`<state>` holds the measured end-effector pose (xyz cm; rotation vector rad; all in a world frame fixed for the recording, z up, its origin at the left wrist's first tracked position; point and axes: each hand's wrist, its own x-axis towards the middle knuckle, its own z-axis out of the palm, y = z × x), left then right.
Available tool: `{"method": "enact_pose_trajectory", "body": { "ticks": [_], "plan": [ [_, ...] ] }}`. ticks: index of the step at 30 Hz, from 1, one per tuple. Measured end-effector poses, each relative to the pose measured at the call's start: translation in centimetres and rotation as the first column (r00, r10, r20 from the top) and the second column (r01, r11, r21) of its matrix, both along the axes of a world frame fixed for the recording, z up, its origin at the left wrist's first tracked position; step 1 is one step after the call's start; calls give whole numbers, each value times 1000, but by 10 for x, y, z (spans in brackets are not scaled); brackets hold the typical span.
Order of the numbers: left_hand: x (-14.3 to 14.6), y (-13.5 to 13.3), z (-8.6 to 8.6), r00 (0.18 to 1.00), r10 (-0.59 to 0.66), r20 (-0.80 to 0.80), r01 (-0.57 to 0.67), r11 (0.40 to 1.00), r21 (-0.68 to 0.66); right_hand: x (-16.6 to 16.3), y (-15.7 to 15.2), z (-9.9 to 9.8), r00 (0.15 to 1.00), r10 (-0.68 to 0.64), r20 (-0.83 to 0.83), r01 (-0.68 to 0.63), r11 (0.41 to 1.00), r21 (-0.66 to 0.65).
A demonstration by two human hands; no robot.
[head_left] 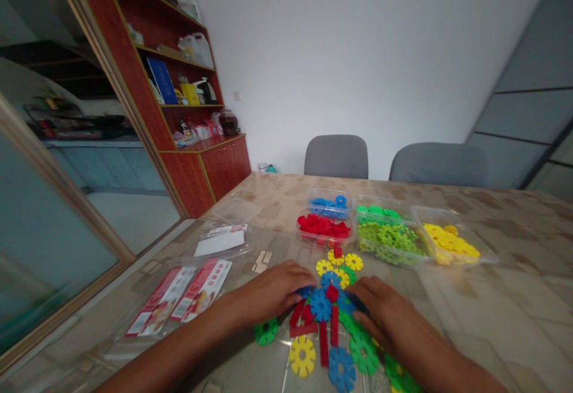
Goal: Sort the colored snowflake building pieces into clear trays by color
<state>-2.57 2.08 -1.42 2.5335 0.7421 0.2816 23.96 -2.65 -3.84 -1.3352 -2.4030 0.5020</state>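
In the head view my left hand [284, 285] is closed at the left side of a cluster of notched blue interlocking discs [321, 305]. My right hand [380, 303] is closed on the cluster's right side; its fingertips are partly hidden. A small red connector [332, 293] sits among the blue discs. Red strips [324, 344] lie below the cluster. Close by are a loose yellow disc [302, 356], a lower blue disc [342, 369] and a green disc [265, 332]. A row of joined green discs [363, 350] runs beneath my right hand, and several yellow discs [353, 262] lie beyond.
Clear tubs hold blue discs [329, 207], red pieces [323, 227], green pieces [389, 235] and yellow pieces [450, 243] at the table's far side. Clear lids with red-and-white labels [201, 288] lie left. Two grey chairs [335, 155] stand behind the table [519, 297].
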Motion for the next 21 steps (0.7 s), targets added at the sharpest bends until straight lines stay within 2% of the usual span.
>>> {"method": "enact_pose_trajectory", "body": {
  "ticks": [3, 7, 12, 15, 18, 21],
  "plan": [
    [-2, 3, -1, 1000, 10, -12, -10, 1000, 9, -8, -3, -13, 997, -56, 51, 57, 998, -11],
    [-7, 8, 2, 993, 75, -95, -74, 997, 10, -7, -2, -17, 998, -56, -18, 56, 998, -15],
    [-17, 16, 8, 977, 173, -127, -192, 967, -164, -3, 2, -13, 996, -25, -90, 24, 1000, -19],
    [-23, 17, 10, 970, 193, -149, -225, 944, -243, 0, 5, -5, 994, -59, -97, 61, 998, 15],
    [-25, 16, 12, 966, 195, -171, -234, 940, -249, 4, 7, 3, 989, -102, -108, 104, 995, 8],
    [-23, 14, 13, 952, 225, -206, -266, 944, -197, 6, 6, 7, 991, -91, -100, 90, 996, -12]
  ]
}}
